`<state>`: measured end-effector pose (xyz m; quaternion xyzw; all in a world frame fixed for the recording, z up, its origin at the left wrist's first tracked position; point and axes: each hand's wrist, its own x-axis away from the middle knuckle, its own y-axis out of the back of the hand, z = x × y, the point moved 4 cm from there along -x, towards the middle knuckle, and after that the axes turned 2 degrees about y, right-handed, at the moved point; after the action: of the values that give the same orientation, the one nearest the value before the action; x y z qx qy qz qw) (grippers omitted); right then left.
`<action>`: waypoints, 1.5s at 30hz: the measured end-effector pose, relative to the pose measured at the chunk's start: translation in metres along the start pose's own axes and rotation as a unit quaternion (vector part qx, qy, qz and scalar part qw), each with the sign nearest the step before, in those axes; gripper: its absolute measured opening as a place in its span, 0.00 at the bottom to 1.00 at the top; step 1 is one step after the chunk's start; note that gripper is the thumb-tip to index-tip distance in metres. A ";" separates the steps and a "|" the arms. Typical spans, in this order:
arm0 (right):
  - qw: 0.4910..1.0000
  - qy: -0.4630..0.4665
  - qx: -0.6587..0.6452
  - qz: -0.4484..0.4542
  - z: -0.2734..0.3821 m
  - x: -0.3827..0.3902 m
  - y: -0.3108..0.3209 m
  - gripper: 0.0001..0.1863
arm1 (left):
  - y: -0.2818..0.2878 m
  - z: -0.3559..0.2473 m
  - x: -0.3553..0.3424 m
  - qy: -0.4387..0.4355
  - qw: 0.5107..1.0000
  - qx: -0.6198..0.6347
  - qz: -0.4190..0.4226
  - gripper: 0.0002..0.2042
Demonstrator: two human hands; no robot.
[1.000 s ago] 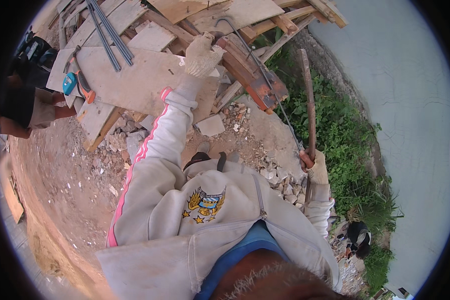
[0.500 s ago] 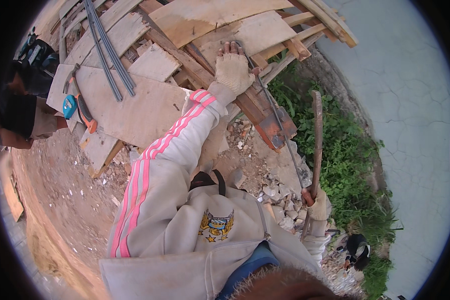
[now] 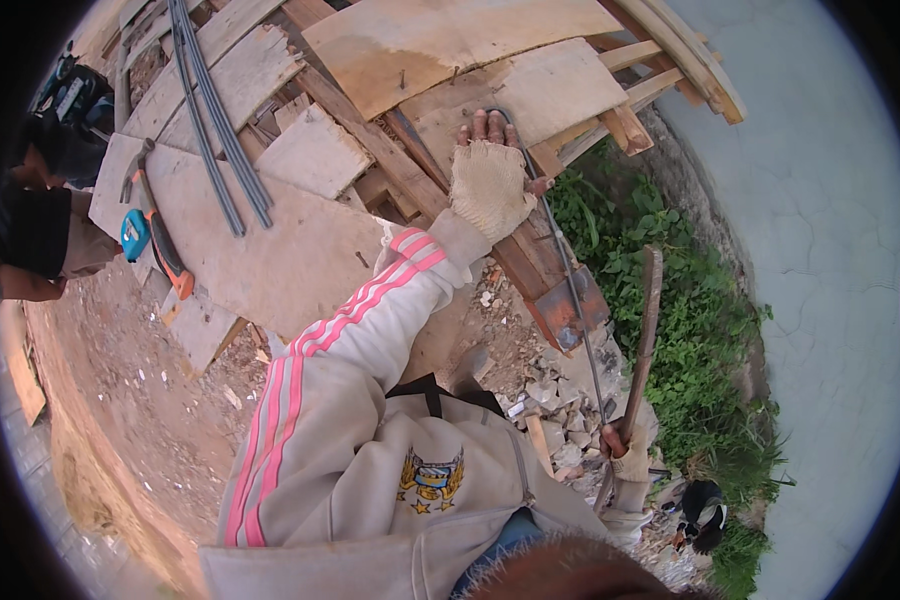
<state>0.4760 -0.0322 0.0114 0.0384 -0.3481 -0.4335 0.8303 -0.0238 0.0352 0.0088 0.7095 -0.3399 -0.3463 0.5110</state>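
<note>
My left hand (image 3: 490,185), in a cream knit glove with bare fingertips, lies flat with fingers stretched on a wooden beam (image 3: 530,262). Its thumb reaches over a thin metal rod (image 3: 575,295) that runs along the beam and curves at its far end by my fingertips. Near the beam's close end, the rod crosses a rusty metal plate (image 3: 573,302). Lower right, my right hand (image 3: 620,445), gloved too, is closed round a rusty, slightly curved bar (image 3: 644,345). The rod's near end meets this hand; how it joins the bar is hidden.
On a worn board (image 3: 280,265) at left lie a claw hammer (image 3: 160,225), a teal tape measure (image 3: 134,234) and several grey rods (image 3: 220,135). Nails stick up from the planks. Another person (image 3: 40,225) is at the left edge. Rubble (image 3: 560,410), plants (image 3: 695,330) and a pale wall (image 3: 820,230) lie right.
The whole scene sits lower in the picture, hands and planks together. My left hand stays pressed on the beam and my right hand keeps its grip on the bar.
</note>
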 end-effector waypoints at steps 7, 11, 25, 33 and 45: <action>0.999 -0.037 0.001 0.000 0.007 0.006 0.000 0.19 | 0.001 -0.003 0.001 0.007 1.000 0.011 0.010 0.45; 0.999 -0.034 -0.014 -0.015 0.014 0.006 -0.005 0.20 | 0.001 -0.002 0.000 0.007 0.999 0.023 -0.021 0.43; 0.997 -0.077 -0.007 0.025 -0.004 0.003 0.005 0.21 | 0.003 0.001 0.002 0.003 0.999 0.033 -0.011 0.41; 0.995 -0.087 0.035 0.028 0.026 0.000 -0.001 0.26 | 0.003 0.002 -0.001 0.019 0.999 0.035 -0.003 0.42; 0.998 -0.064 -0.003 0.028 0.019 0.003 -0.005 0.22 | -0.006 0.000 0.001 -0.013 0.998 0.013 -0.057 0.46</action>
<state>0.4622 -0.0332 0.0259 -0.0019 -0.4001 -0.4130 0.8181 -0.0226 0.0358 0.0026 0.7299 -0.3101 -0.3796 0.4765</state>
